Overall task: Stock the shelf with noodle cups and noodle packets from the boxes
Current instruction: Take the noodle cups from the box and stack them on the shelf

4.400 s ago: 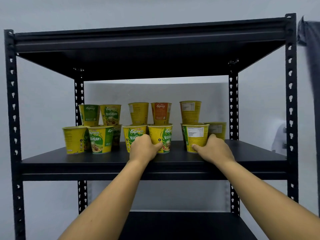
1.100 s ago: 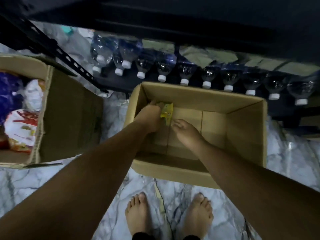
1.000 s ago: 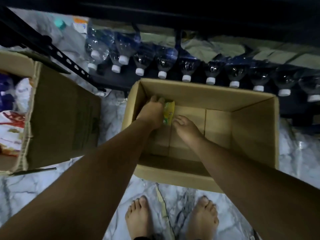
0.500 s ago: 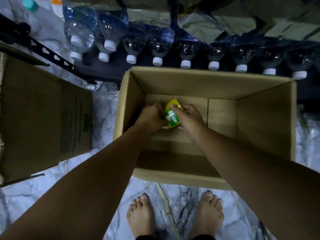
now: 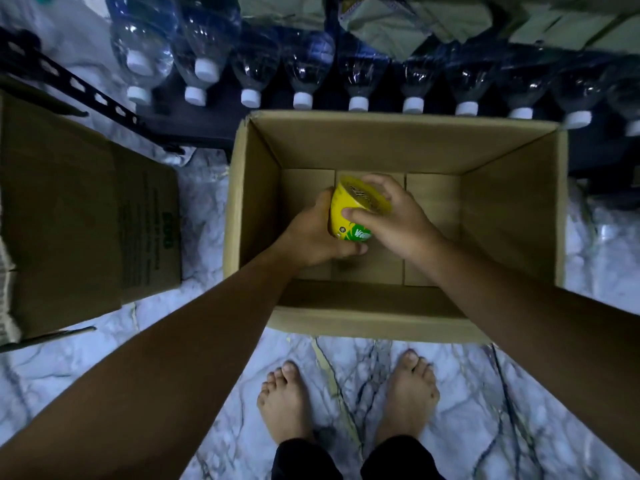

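A marble floor [image 5: 166,368] carries an open cardboard box [image 5: 505,209], with a second box [image 5: 86,220] to its left. Behind them a row of water bottles [image 5: 304,71] lies on the shelf's bottom level. Inside the open box, both hands hold one yellow noodle cup [image 5: 348,213] – tilted, above the box bottom. The left hand [image 5: 310,239] has its fingers curled round the cup's side; the right hand [image 5: 396,220] grips the rim from above.
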`<state>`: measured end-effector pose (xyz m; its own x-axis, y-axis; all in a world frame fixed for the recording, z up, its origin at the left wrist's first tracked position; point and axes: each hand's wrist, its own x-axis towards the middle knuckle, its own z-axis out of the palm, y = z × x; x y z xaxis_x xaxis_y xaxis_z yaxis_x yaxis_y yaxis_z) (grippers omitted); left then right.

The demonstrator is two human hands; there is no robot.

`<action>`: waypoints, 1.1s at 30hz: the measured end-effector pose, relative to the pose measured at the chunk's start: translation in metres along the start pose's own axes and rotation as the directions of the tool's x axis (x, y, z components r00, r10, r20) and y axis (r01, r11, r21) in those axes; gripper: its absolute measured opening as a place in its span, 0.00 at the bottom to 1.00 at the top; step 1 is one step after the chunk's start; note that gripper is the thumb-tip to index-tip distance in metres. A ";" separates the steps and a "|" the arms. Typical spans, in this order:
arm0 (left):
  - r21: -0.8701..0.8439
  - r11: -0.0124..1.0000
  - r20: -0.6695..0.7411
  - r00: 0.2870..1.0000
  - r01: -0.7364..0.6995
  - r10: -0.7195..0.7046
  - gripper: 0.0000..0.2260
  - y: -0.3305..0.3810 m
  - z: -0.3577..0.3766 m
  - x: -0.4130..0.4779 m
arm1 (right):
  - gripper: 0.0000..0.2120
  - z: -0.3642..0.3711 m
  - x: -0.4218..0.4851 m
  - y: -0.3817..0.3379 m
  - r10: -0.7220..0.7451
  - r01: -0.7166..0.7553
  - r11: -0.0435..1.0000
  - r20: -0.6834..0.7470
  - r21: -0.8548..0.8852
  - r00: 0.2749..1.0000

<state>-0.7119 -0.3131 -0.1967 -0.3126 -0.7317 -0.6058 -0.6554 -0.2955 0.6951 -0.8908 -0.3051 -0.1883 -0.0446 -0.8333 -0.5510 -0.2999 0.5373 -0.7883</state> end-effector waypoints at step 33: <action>0.186 0.667 -0.310 0.602 -0.721 0.736 0.42 0.531 -0.274 -0.556 | 0.27 -0.199 -0.568 -0.589 -0.742 0.693 0.670 -0.257 -0.264 0.620</action>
<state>-0.6979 -0.2314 0.6155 -0.4577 -0.8480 0.2672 -0.3402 0.4447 0.8286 -0.8788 -0.1740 0.6439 -0.0499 -0.9482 0.3138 -0.4833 -0.2520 -0.8384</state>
